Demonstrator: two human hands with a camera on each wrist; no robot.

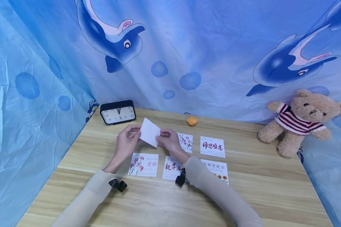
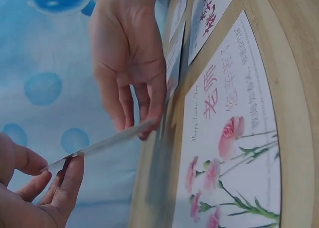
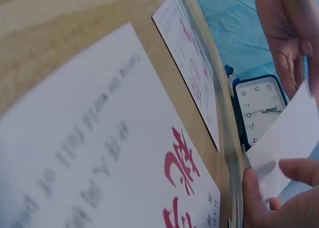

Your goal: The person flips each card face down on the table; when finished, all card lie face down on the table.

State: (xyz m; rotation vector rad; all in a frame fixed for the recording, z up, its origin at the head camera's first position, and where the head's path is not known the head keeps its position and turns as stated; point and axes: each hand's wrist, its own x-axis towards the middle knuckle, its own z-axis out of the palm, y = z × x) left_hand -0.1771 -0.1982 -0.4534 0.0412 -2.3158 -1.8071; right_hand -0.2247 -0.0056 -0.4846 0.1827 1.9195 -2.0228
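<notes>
Sleeves, two, long, plain, pale beige to off-white. Left sleeve (image 1: 83,198): narrowed toward the wrist, outline uneven near the cuff (image 1: 106,177). Right sleeve (image 1: 218,192): same shade, smooth, rounded over the forearm, soft shading along its length; ended just short of the wrist.

Wrist devices, two, small, black. Left device (image 1: 117,185): two compact, rounded blocks side by side, at the inner edge of the cuff. Right device (image 1: 180,178): one dark, rounded block, likewise at the inner cuff edge. Fastenings and markings too small to make out.

Hands, two, bare: left hand (image 1: 126,142), right hand (image 1: 171,142); fingers (image 2: 74,180) uncovered, creases visible across the right palm.
</notes>
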